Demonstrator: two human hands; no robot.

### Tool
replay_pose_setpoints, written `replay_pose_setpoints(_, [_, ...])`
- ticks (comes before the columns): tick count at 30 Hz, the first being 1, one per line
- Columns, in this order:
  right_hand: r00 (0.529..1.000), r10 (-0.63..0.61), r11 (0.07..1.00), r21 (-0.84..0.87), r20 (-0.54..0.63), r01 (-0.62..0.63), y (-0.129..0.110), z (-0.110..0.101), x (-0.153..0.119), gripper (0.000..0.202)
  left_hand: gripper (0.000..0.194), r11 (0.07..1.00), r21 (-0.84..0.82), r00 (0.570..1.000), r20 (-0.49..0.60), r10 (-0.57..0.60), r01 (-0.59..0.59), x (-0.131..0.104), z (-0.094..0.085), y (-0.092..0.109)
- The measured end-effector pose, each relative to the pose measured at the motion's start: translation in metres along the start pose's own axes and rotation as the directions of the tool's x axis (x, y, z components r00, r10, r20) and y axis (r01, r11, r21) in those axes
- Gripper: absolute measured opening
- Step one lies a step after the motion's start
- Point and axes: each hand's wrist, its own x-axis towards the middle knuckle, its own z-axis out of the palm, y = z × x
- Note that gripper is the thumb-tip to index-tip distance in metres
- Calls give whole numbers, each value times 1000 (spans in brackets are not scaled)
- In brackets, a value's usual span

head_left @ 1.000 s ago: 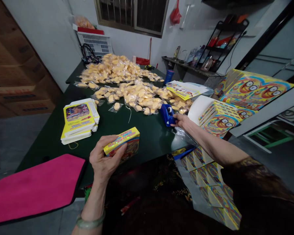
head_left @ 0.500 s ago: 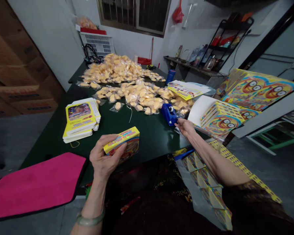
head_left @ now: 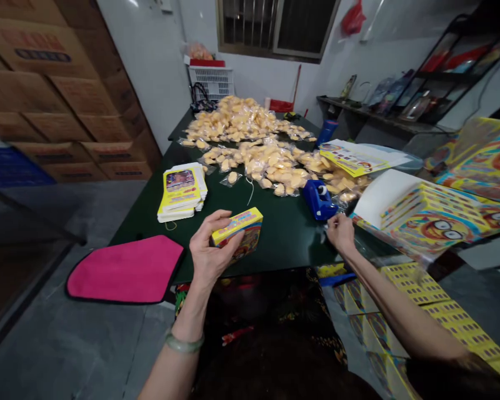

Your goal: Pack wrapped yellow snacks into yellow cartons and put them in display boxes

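Note:
My left hand (head_left: 212, 241) is closed around a small yellow printed box (head_left: 250, 236), held just above the table's front part with its narrow yellow side facing up. At the near end of a blue tape dispenser (head_left: 320, 201), my right hand (head_left: 340, 232) pinches its thumb and fingers together. A whitish, clear bit shows at these fingertips and looks like a strip of tape; most of it is hidden. Left of the box, a stack of yellow printed cards (head_left: 181, 191) lies on the dark green table (head_left: 281, 239).
Many wrapped yellow pieces (head_left: 250, 119) are heaped across the table. To the right, an open carton (head_left: 370, 191) holds several printed boxes (head_left: 437, 216). Yellow boxes (head_left: 416, 280) stand in rows low on my right. A pink panel (head_left: 127, 269) juts out at the left; brown cartons (head_left: 45, 89) are stacked beyond.
The view has turned left, so everything sits further right. My right hand has drawn slightly toward me from the dispenser. The box stays in my left hand.

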Motion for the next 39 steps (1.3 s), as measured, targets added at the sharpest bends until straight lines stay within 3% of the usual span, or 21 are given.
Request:
replay_pose_setpoints(3, [991,-100,989,122,92,88,-33,-5,-36,17,22,999,34,998,-39,-38,40,-1,1,4])
replay_pose_setpoints(5, [961,-214,921,364,175,139,-67,-8,-61,6,21,996,66,997,-57,-51,55,0,1,7])
replay_pose_setpoints(6, [950,-231,867,487,209,104,-86,-10,-71,13,21,995,78,997,-61,-53,58,0,1,8])
replay_pose_setpoints(9, [905,-256,693,717,339,-73,-139,-11,-94,67,21,993,99,996,-62,-60,66,1,0,11])
replay_pose_setpoints(12, [868,-262,548,806,421,-226,-169,-3,-103,79,20,991,99,995,-59,-81,87,0,0,12])
replay_pose_setpoints(16, [842,-249,414,839,478,-354,-180,10,-106,74,22,989,92,992,-62,-109,114,-2,1,12])
replay_pose_setpoints(25, [870,-101,329,841,483,-429,-190,22,-113,55,20,987,156,997,-69,-17,28,-3,1,9])
replay_pose_setpoints(30, [881,1,368,819,474,-441,-196,28,-115,53,18,984,179,998,-64,-11,22,-6,3,9])
replay_pose_setpoints(34, [884,20,439,791,466,-427,-197,26,-115,52,17,988,149,997,-44,59,-52,-6,2,10])
replay_pose_setpoints(39, [876,-2,485,767,482,-420,-193,21,-113,53,14,966,205,982,132,133,-159,4,-7,16])
